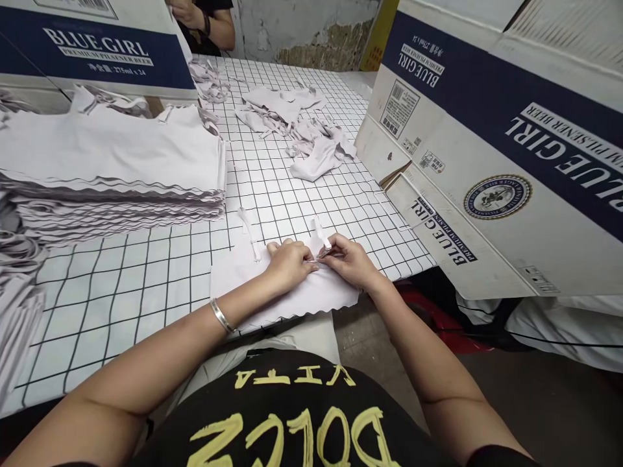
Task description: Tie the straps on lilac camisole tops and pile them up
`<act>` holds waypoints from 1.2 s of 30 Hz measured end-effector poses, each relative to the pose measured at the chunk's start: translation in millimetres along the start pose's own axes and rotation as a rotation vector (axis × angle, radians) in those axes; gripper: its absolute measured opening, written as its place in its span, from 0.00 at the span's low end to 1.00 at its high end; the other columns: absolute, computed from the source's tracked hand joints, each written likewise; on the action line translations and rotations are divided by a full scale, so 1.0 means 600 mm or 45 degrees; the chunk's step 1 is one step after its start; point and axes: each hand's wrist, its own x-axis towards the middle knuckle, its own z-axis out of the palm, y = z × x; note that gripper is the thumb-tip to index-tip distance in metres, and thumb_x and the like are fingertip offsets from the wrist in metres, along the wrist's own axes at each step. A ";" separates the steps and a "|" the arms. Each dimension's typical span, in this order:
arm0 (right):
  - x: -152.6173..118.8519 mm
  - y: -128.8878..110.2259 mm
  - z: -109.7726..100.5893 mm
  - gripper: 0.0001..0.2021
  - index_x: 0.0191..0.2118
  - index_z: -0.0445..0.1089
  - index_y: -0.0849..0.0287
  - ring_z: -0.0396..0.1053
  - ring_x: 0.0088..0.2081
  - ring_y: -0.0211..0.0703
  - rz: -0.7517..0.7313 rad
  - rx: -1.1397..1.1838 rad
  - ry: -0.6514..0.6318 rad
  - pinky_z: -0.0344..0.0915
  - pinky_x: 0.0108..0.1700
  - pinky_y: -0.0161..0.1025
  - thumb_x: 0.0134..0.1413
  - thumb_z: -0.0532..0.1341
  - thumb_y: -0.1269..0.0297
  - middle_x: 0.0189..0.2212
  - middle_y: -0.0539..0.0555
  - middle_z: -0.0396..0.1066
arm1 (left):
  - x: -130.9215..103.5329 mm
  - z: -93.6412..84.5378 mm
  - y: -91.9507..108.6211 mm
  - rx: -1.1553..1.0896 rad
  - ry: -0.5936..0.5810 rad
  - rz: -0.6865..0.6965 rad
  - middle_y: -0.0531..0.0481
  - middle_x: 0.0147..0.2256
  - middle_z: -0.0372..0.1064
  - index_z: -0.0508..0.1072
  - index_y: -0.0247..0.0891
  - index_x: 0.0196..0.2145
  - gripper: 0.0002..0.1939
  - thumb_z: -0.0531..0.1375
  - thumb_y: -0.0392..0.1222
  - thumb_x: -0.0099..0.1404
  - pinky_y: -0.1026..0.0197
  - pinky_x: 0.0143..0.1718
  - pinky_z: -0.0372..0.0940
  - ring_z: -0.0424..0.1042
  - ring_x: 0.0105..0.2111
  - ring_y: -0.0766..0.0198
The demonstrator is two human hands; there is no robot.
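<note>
A pale pink garment piece (287, 298) with two thin straps lies flat at the table's near edge. My left hand (289, 263) rests on it, its fingertips pinching the fabric's upper edge. Close beside it on the right, my right hand (348, 259) pinches the same edge at the base of the right strap (318, 233). The left strap (252, 237) lies loose, pointing away from me. Whatever small part sits between the fingertips is too small to make out.
A tall stack of similar garments (117, 155) stands on the left of the checked table (180, 259). Loose pieces (311, 139) lie farther back. Printed cartons (487, 149) stand at right and back left (97, 52). Across the table is another person's arm (219, 29).
</note>
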 end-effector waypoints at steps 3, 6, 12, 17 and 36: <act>-0.001 -0.002 0.005 0.06 0.35 0.67 0.53 0.71 0.36 0.42 0.013 -0.002 0.024 0.66 0.43 0.41 0.49 0.63 0.66 0.33 0.50 0.73 | 0.001 0.002 -0.002 0.004 -0.006 -0.015 0.49 0.32 0.74 0.72 0.37 0.24 0.10 0.66 0.44 0.57 0.48 0.43 0.48 0.64 0.40 0.54; -0.004 -0.004 0.014 0.05 0.34 0.67 0.53 0.71 0.36 0.43 0.008 -0.030 0.084 0.66 0.42 0.41 0.49 0.63 0.67 0.33 0.50 0.73 | 0.002 0.006 -0.004 -0.009 0.008 -0.002 0.49 0.31 0.74 0.71 0.37 0.23 0.10 0.65 0.44 0.57 0.49 0.43 0.48 0.64 0.39 0.54; -0.011 0.003 0.032 0.05 0.33 0.66 0.52 0.70 0.36 0.44 -0.052 -0.177 0.143 0.65 0.42 0.42 0.50 0.60 0.69 0.32 0.49 0.72 | 0.002 0.004 -0.006 -0.021 -0.006 -0.051 0.48 0.29 0.74 0.71 0.36 0.22 0.13 0.64 0.46 0.58 0.47 0.43 0.48 0.65 0.39 0.53; -0.015 0.009 0.031 0.06 0.32 0.62 0.53 0.70 0.36 0.43 -0.004 0.023 0.232 0.66 0.42 0.42 0.50 0.62 0.66 0.32 0.50 0.70 | 0.000 -0.010 -0.010 -0.100 -0.002 -0.045 0.49 0.30 0.74 0.75 0.39 0.24 0.11 0.64 0.48 0.58 0.45 0.46 0.48 0.65 0.42 0.51; -0.034 -0.003 -0.045 0.15 0.33 0.63 0.55 0.62 0.33 0.46 0.211 -0.645 0.767 0.58 0.36 0.42 0.46 0.65 0.52 0.31 0.53 0.66 | -0.152 -0.076 -0.068 0.457 0.387 -0.266 0.43 0.42 0.68 0.67 0.43 0.43 0.13 0.51 0.50 0.68 0.45 0.46 0.50 0.65 0.44 0.48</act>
